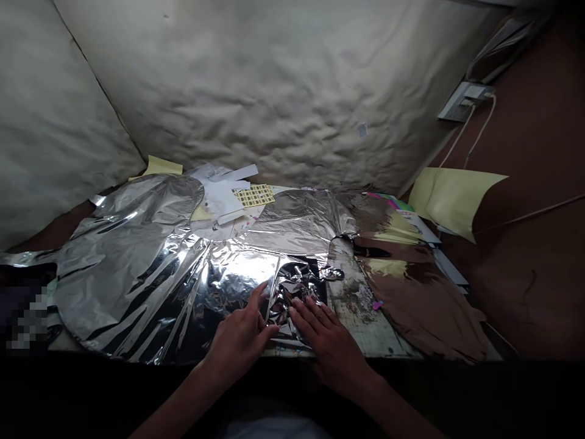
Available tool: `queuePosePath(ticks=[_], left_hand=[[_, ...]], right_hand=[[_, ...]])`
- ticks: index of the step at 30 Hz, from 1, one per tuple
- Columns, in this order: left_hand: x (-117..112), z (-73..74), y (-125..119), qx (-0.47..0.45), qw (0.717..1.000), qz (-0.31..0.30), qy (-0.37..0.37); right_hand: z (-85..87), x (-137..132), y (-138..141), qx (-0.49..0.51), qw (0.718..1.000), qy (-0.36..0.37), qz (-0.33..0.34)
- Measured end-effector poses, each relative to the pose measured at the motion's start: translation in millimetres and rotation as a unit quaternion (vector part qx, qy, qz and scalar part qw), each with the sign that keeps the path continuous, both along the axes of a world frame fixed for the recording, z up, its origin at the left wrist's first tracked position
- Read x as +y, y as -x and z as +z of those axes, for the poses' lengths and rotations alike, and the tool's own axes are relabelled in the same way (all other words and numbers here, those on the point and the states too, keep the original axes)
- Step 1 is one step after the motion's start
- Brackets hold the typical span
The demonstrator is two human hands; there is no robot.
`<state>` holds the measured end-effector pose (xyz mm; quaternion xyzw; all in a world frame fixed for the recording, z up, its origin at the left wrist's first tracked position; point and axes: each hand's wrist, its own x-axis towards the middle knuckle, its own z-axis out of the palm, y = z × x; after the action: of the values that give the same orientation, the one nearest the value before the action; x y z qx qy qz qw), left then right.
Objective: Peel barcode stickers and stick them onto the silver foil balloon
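Note:
A large, shiny silver foil sheet with rounded ends, looking like a flat foil balloon, spreads over the table. Between my hands lies a smaller crumpled piece of silver foil. My left hand rests at its left side, thumb and index finger apart. Stretched out flat, the fingers of my right hand press on the crumpled foil from the right. A rounded foil tab sticks out beside it. What lies under my palms is hidden.
White paper pieces and a yellow patterned sheet lie at the back. A yellow sheet leans at the right, below a wall socket with cables. Worn tabletop shows right of my hands, with a small pink scrap.

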<state>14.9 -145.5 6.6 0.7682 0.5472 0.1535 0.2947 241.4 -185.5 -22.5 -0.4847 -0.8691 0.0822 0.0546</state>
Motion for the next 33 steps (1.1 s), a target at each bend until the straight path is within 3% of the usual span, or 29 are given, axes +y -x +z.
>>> queuePosePath(ticks=[2, 4, 6, 8, 14, 18, 22, 26, 33], left_hand=[[-1, 3.0, 4, 0.014, 0.996, -0.054, -0.067], [-1, 4.6, 11, 0.042, 0.976, -0.162, -0.137], [-1, 3.4, 19, 0.079, 0.947, -0.268, -0.158], [0, 0.1, 25, 0.105, 0.932, -0.313, -0.148], [12, -2.9, 22, 0.078, 0.936, -0.305, -0.155], [26, -1.0, 17, 0.02, 0.941, -0.309, -0.137], [34, -2.0, 12, -0.031, 0.956, -0.266, -0.12], [36, 3.7, 3, -0.069, 0.977, -0.185, -0.086], [45, 14.0, -9, -0.128, 0.99, -0.055, 0.027]], right_hand=[[-1.0, -5, -1, -0.002, 1.0, -0.011, 0.007], [-1.0, -14, -3, 0.0, 0.999, -0.027, 0.022], [1.0, -25, -5, 0.015, 0.998, -0.034, 0.043], [4.7, -33, -10, 0.046, 0.997, -0.031, 0.055], [13.9, -21, -40, 0.097, 0.992, 0.008, 0.081], [21.2, -2, -56, 0.118, 0.983, 0.11, 0.089], [28.0, 7, -60, 0.165, 0.965, 0.181, 0.091], [27.8, 18, -50, 0.278, 0.944, 0.178, 0.005], [12.2, 46, -31, 0.458, 0.847, 0.19, -0.191]])
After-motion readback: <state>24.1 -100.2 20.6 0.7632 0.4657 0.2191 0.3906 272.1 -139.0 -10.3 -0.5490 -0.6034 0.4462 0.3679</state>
